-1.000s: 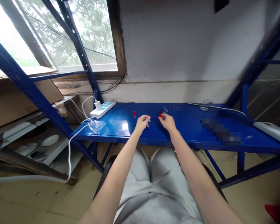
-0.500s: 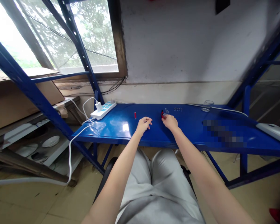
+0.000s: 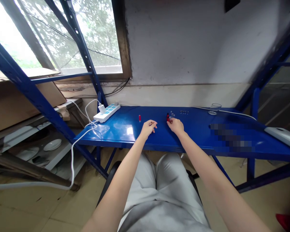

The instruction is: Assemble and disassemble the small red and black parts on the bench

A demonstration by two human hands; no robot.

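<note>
Both my arms reach out over a blue metal shelf point(image 3: 125, 137). My left hand point(image 3: 148, 125) rests on the shelf with its fingers curled; whether anything is in it I cannot see. A small red piece point(image 3: 140, 118) stands just left of it, apart from the fingers. My right hand point(image 3: 176, 124) has its fingertips pinched on a small red part point(image 3: 168, 118) among a cluster of tiny clear pieces point(image 3: 172, 114). A row of small dark pieces point(image 3: 183, 112) lies a little further right.
A white power strip point(image 3: 106, 112) with a plugged charger and white cable lies at the shelf's left end. A clear glass point(image 3: 214, 108) stands at the back right, and a white device point(image 3: 282, 135) at the far right. Blue rack posts frame both sides. Plates sit on a lower left shelf.
My right hand has slid slightly forward onto the red part beside the clear pieces. My left hand has stayed nearly where it was.
</note>
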